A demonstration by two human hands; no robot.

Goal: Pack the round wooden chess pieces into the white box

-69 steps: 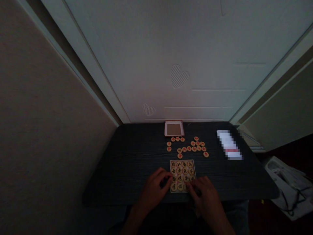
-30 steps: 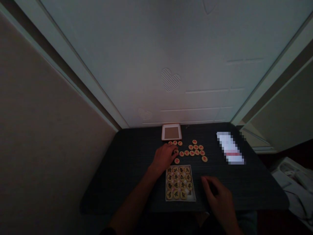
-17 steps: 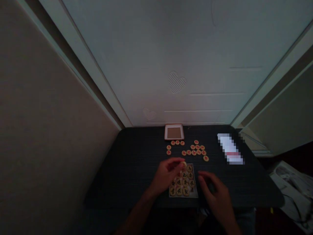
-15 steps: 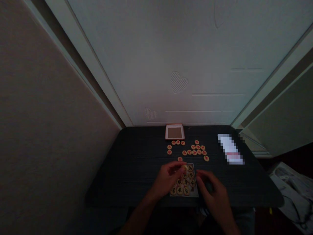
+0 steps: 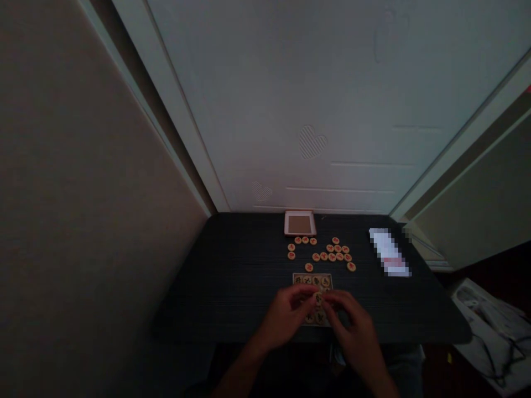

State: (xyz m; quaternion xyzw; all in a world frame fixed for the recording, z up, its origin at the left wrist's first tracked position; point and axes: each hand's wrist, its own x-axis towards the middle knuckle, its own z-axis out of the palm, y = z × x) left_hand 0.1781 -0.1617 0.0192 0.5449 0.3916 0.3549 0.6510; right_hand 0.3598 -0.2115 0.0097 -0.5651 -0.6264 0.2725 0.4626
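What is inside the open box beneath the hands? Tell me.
The open box holds round pieces with dark characters: four in the far row, plus some nearer. The left hand, pinching another piece, and right hand hide the rest.

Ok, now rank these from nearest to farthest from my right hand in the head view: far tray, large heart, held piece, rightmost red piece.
From your right hand:
1. Held piece: at its fingertips, on the left.
2. Rightmost red piece: on the table, ahead.
3. Far tray: ahead and left, at the table's back.
4. Large heart: on the white panel beyond.
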